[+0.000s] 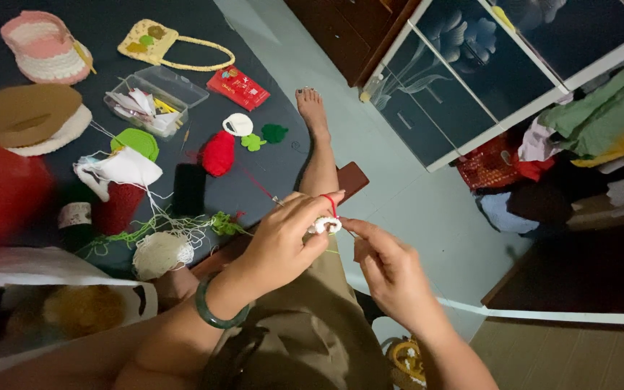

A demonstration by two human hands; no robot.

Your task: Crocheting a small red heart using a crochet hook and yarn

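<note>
The left hand (279, 242) pinches a small white crochet piece (325, 226), half hidden; right hand (388, 271) closes beside it, its tool unclear.

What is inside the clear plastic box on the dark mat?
The clear plastic box, lid open, holds white paper-like scraps and something yellow. Whatever lies beneath them is covered and cannot be made out.

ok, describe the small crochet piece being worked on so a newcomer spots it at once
Start at the dark blue mat strewn with yarn and crochet pieces, then drop to its lower right edge, where the person's two hands meet above the knee. The small white crochet piece is pinched in the left hand, with the right hand beside it. Unlike the pieces lying on the mat, it is held up, with red yarn looped over the finger above.
</note>
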